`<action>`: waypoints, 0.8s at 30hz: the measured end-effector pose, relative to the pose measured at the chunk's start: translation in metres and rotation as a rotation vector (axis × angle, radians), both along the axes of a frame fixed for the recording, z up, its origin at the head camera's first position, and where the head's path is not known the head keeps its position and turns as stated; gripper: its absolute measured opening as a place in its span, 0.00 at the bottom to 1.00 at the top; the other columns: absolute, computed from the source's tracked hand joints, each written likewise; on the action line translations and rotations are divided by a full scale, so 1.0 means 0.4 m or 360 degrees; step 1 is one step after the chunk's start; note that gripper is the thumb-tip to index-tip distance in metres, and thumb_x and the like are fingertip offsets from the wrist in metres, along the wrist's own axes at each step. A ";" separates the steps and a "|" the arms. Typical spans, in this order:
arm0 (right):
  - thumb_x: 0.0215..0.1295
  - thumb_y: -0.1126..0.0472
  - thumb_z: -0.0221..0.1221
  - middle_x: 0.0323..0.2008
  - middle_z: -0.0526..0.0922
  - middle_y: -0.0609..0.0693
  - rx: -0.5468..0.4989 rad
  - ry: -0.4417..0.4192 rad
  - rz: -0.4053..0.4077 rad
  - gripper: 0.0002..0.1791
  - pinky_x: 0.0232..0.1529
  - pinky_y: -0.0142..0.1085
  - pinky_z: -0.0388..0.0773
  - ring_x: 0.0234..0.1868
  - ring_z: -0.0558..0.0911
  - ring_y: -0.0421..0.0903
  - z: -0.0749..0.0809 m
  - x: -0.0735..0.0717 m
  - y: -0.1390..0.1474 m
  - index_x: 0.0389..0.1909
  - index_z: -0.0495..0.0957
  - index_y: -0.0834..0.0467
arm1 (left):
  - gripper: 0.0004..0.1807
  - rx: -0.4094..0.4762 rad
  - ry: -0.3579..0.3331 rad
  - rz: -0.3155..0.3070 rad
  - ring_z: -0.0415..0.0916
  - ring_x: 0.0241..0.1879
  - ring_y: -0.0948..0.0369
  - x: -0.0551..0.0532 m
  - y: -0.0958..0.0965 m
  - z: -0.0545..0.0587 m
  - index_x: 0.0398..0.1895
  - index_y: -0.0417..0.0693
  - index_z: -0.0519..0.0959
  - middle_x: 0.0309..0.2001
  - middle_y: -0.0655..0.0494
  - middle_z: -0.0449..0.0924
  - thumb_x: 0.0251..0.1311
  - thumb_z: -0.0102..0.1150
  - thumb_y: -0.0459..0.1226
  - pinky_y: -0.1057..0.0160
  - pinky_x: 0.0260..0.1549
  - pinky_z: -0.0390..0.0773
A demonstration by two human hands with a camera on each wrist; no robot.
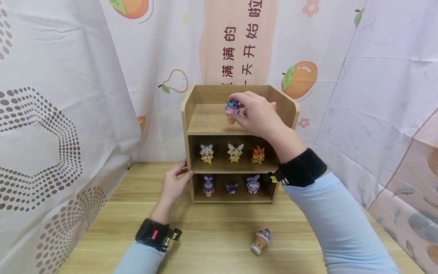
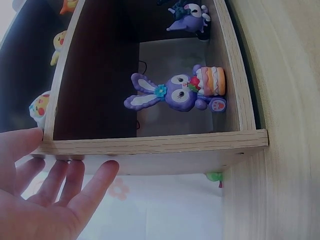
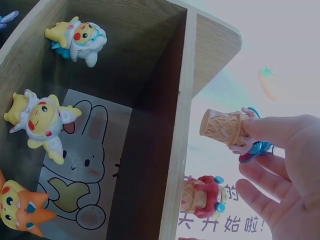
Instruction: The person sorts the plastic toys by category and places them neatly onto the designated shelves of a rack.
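Note:
My right hand point(image 1: 261, 116) pinches a blue figurine in an ice-cream cone point(image 1: 232, 108) between thumb and fingers, over the top level of a small wooden shelf point(image 1: 230, 172). In the right wrist view the figurine's waffle cone point(image 3: 222, 125) points away from the palm. Partly behind that hand, a red cone figurine point(image 3: 202, 196) stands on the top level. My left hand point(image 1: 173, 182) rests against the shelf's left side panel; its fingers point(image 2: 92, 192) are extended along the edge. Another cone figurine point(image 1: 261, 241) lies on its side on the table.
Three yellow-faced figurines, one of them orange point(image 1: 258, 154), stand on the middle level. The bottom level holds a purple rabbit figurine point(image 1: 208, 186), a small dark purple one point(image 1: 231, 188) and another purple one point(image 1: 253, 184). A printed curtain point(image 1: 154, 49) hangs behind the wooden table point(image 1: 212, 228).

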State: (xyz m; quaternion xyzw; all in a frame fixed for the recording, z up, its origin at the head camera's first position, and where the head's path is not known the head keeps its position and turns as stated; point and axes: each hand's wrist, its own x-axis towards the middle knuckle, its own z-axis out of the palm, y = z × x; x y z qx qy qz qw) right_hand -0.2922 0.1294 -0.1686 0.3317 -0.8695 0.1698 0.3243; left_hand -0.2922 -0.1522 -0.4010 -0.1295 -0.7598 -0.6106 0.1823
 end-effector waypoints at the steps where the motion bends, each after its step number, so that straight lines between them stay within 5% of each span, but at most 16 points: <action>1: 0.67 0.60 0.68 0.52 0.82 0.57 0.0013 -0.0001 0.0013 0.22 0.51 0.49 0.81 0.52 0.81 0.54 0.000 -0.002 -0.003 0.60 0.78 0.59 | 0.30 -0.0004 0.0001 0.0002 0.78 0.58 0.45 0.000 0.000 0.000 0.70 0.36 0.71 0.65 0.40 0.75 0.65 0.65 0.29 0.64 0.40 0.87; 17: 0.69 0.56 0.67 0.56 0.81 0.57 0.0134 -0.0097 -0.0106 0.25 0.61 0.50 0.78 0.58 0.80 0.55 -0.003 -0.034 -0.031 0.63 0.76 0.58 | 0.30 -0.0004 -0.0016 0.0003 0.77 0.59 0.45 -0.001 0.000 0.000 0.70 0.36 0.71 0.65 0.41 0.75 0.66 0.65 0.31 0.64 0.41 0.87; 24: 0.69 0.56 0.66 0.57 0.81 0.59 0.0161 -0.0108 -0.0134 0.25 0.60 0.51 0.77 0.58 0.79 0.57 -0.005 -0.045 -0.029 0.64 0.76 0.60 | 0.28 0.0024 -0.0006 -0.0018 0.77 0.59 0.44 -0.005 0.004 -0.002 0.70 0.37 0.72 0.63 0.41 0.76 0.67 0.64 0.31 0.55 0.42 0.88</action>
